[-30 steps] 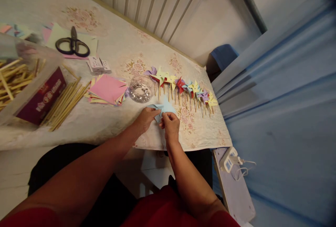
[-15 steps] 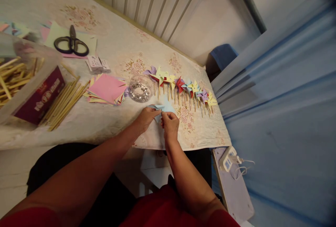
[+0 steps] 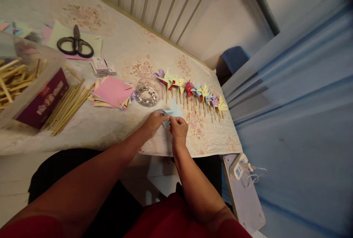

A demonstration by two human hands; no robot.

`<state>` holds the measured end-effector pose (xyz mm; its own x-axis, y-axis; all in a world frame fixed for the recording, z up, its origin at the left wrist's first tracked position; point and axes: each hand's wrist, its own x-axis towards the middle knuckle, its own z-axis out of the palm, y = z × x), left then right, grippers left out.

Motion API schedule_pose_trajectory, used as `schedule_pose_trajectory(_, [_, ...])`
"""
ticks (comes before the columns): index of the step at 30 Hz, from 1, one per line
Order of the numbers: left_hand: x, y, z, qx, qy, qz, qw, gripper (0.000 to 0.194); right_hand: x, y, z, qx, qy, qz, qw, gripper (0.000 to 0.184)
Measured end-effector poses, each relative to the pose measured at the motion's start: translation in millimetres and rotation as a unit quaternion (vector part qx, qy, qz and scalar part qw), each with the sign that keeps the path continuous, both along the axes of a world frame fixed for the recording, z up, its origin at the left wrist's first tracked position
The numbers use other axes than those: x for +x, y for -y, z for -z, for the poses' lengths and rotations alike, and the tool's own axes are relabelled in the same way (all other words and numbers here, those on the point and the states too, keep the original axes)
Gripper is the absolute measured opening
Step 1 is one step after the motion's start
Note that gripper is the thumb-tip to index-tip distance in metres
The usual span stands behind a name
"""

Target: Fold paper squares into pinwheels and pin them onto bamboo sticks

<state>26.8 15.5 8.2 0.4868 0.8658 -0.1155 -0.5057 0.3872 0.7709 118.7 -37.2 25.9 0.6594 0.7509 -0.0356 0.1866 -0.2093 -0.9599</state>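
A light blue paper piece (image 3: 174,113) lies folded on the table near its front edge. My left hand (image 3: 153,123) pinches its left part with closed fingers. My right hand (image 3: 179,130) pinches its lower middle, fingertips pressed together. Just beyond the paper stands a row of finished coloured paper pinwheels on sticks (image 3: 193,93). A clear round dish of small shiny pins (image 3: 146,93) sits to the left of that row.
A stack of coloured paper squares, pink on top (image 3: 112,92), lies left of the dish. Wooden sticks (image 3: 68,107) lie beside a clear box (image 3: 27,83) holding more sticks. Black scissors (image 3: 75,45) rest on paper at the back. A white charger (image 3: 240,166) sits low right.
Both hands stay pinched on the blue paper, shifted only slightly. The view has drifted a little.
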Motion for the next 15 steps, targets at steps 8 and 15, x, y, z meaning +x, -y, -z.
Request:
schedule_pose_trajectory(8, [1.6, -0.5, 3.0, -0.005, -0.008, 0.017, 1.0, 0.029, -1.2, 1.7, -0.9, 0.001, 0.004, 0.004, 1.0, 0.023])
schedule_pose_trajectory(15, [3.7, 1.5, 7.2, -0.002, -0.035, 0.009, 0.999, 0.027, -3.8, 4.6, -0.7, 0.002, 0.006, 0.012, 1.0, 0.023])
